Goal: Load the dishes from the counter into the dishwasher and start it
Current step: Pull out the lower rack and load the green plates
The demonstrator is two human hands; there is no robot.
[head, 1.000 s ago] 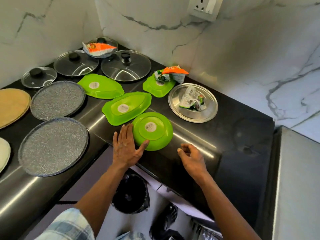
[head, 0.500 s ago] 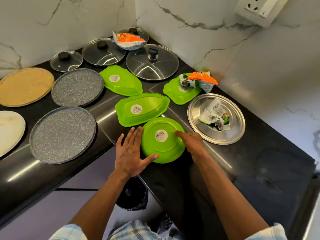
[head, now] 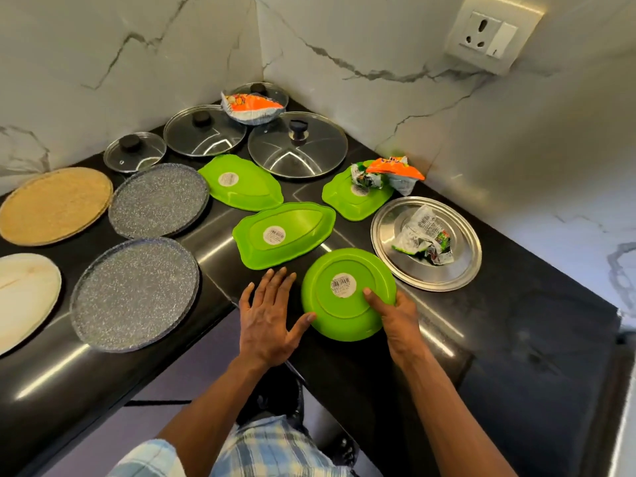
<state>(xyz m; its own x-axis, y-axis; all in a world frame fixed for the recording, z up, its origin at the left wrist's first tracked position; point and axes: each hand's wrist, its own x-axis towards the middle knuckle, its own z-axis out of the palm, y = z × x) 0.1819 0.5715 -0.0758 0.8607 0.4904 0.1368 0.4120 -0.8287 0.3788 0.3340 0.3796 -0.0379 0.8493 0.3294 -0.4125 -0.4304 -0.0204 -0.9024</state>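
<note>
An upside-down round green plate [head: 330, 315] with a barcode sticker lies at the near edge of the black counter [head: 516, 321]. My right hand [head: 395, 318] grips its right rim, thumb on top and fingers curled under. My left hand [head: 266, 315] rests flat beside it with fingers spread, and its thumb tip touches the plate's left rim. Behind lie three upside-down green oval dishes: one [head: 287, 235] just beyond my left hand, one [head: 241, 182] further back, and one [head: 344, 201] carrying crumpled wrappers [head: 389, 173]. No dishwasher is in view.
A steel plate [head: 389, 228] with a crumpled wrapper [head: 423, 239] sits right of the round plate. Several glass lids [head: 297, 144] stand in the corner, one under a snack packet [head: 249, 106]. Two speckled grey plates [head: 134, 292], a tan plate [head: 55, 204] and a white plate [head: 20, 294] fill the left.
My right hand has moved from the bare counter onto the round green plate and closed on its right rim. My left hand has stayed flat at the plate's left side.
</note>
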